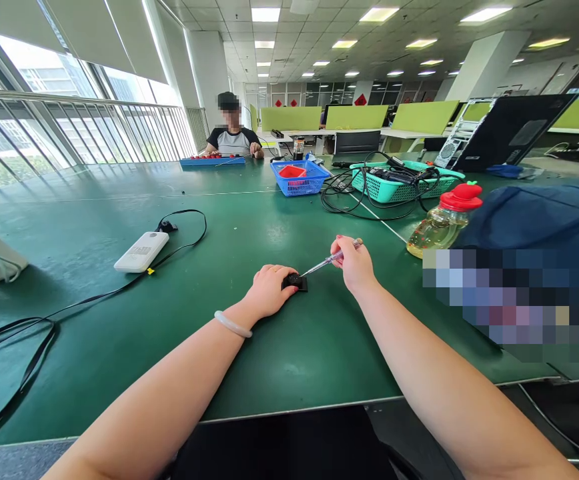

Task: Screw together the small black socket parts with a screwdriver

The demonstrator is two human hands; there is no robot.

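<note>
**Screwdriver tip meeting a small black part on the green table**

Two bare forearms are reaching out from the bottom edge over the green table (279, 360). Curled fingers of the left hand (268, 290), a pale bangle (232, 325) sitting on its wrist, are pressing down on a small black part (295, 282) lying on the table surface at centre. Closed around the clear handle of a slim screwdriver (330, 259), the right hand (353, 265) is slanting the metal shaft down and left, so that the tip is touching the black part.

Farther left, a white power bank (142, 251) is lying with a black cable (189, 230) looping away from it. To the right, a bottle with a red cap (444, 223) is leaning beside a dark blue bag (534, 227). Beyond, a blue basket (299, 179) and a teal basket (394, 187) full of cables are standing near each other. At the far end, another person (232, 137) is sitting with both hands on a blue tray (212, 161).
</note>
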